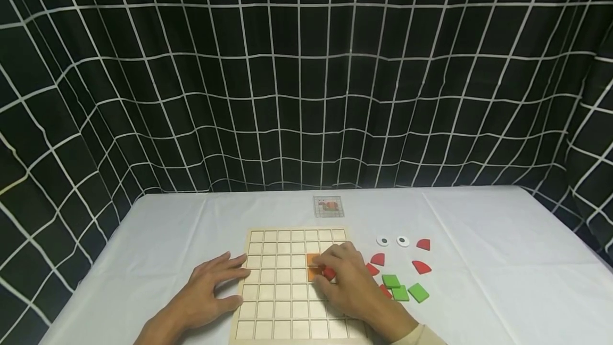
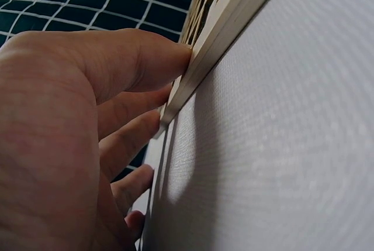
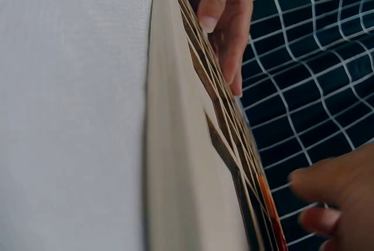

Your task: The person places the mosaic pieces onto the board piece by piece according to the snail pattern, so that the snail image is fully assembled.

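A pale wooden grid board (image 1: 282,292) lies on the white table. My left hand (image 1: 206,292) rests at its left edge, fingers spread; in the left wrist view the thumb (image 2: 158,58) touches the wooden rim. Over the right part of the board is my right hand (image 1: 347,281), thumb and index finger apart beside two orange tiles (image 1: 310,261) in neighbouring cells. A red piece (image 1: 329,273) shows between that thumb and index finger, partly covered. In the right wrist view nothing is visible between the thumb (image 3: 310,184) and the finger below it.
Right of the board lie green square tiles (image 1: 419,293), several red quarter-round pieces (image 1: 422,267) and two white discs with dark centres (image 1: 403,241). A small clear card with a picture (image 1: 328,206) lies behind the board. Black curtain (image 1: 297,79) with white grid lines surrounds the table.
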`<move>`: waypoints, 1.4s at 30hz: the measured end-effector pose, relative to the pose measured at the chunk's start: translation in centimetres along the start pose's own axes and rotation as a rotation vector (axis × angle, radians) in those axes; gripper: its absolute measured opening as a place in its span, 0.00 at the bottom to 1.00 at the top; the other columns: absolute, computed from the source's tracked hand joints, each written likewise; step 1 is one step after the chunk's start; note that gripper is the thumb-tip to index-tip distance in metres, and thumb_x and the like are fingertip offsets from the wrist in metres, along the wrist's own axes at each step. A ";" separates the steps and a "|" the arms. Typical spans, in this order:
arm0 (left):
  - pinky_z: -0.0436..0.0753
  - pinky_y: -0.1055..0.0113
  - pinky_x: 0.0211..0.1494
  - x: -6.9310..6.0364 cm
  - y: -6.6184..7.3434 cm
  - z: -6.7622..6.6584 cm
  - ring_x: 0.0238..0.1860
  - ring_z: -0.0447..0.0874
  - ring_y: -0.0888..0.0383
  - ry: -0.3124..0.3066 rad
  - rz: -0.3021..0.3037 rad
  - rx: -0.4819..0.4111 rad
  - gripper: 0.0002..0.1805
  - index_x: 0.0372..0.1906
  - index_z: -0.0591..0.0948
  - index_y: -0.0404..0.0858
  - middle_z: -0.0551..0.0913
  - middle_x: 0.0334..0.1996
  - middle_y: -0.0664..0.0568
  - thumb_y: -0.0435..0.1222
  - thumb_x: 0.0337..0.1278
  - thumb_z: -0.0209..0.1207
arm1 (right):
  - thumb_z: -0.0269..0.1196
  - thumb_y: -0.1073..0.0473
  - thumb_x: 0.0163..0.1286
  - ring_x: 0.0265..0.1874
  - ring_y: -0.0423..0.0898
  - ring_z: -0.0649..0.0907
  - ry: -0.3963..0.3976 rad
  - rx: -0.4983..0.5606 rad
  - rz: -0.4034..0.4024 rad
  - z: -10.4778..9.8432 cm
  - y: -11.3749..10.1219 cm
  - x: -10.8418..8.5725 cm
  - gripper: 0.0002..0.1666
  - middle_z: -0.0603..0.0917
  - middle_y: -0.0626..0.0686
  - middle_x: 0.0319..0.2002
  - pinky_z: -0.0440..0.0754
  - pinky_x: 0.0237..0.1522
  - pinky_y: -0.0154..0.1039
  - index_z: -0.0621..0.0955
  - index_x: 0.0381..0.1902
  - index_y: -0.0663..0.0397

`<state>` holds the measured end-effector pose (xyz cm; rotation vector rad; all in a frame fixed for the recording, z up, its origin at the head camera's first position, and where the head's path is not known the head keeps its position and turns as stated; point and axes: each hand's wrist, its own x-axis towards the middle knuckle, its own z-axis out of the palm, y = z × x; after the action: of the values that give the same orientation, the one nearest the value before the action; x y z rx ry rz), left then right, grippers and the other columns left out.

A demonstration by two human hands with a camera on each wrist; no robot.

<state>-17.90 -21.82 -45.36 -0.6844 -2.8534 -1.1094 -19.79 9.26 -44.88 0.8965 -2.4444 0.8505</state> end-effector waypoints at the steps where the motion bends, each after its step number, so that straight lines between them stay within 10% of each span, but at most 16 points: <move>1: 0.48 0.40 0.69 0.0 0.0 0.0 0.70 0.57 0.44 -0.001 -0.006 0.000 0.23 0.54 0.83 0.47 0.71 0.66 0.56 0.41 0.48 0.66 | 0.71 0.63 0.53 0.38 0.40 0.69 0.018 -0.002 -0.001 -0.2 0.0 0.1 0.14 0.79 0.42 0.32 0.69 0.43 0.42 0.86 0.40 0.55; 17: 0.48 0.40 0.69 0.1 0.2 0.2 0.70 0.56 0.44 0.006 0.011 -0.015 0.23 0.54 0.83 0.47 0.71 0.66 0.56 0.41 0.49 0.66 | 0.72 0.66 0.52 0.41 0.43 0.72 0.171 -0.032 0.001 -5.5 0.7 0.6 0.17 0.81 0.42 0.38 0.72 0.40 0.41 0.85 0.42 0.53; 42: 0.49 0.41 0.68 0.0 -0.1 0.0 0.70 0.57 0.43 0.009 0.019 0.002 0.22 0.54 0.83 0.47 0.72 0.65 0.55 0.42 0.49 0.66 | 0.70 0.67 0.54 0.44 0.52 0.73 0.212 -0.174 0.342 -11.5 6.6 -4.7 0.17 0.83 0.52 0.38 0.68 0.42 0.52 0.85 0.44 0.57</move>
<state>-17.96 -21.91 -45.46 -0.7029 -2.8336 -1.1041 -19.10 22.94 -41.66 0.3116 -2.4694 0.7827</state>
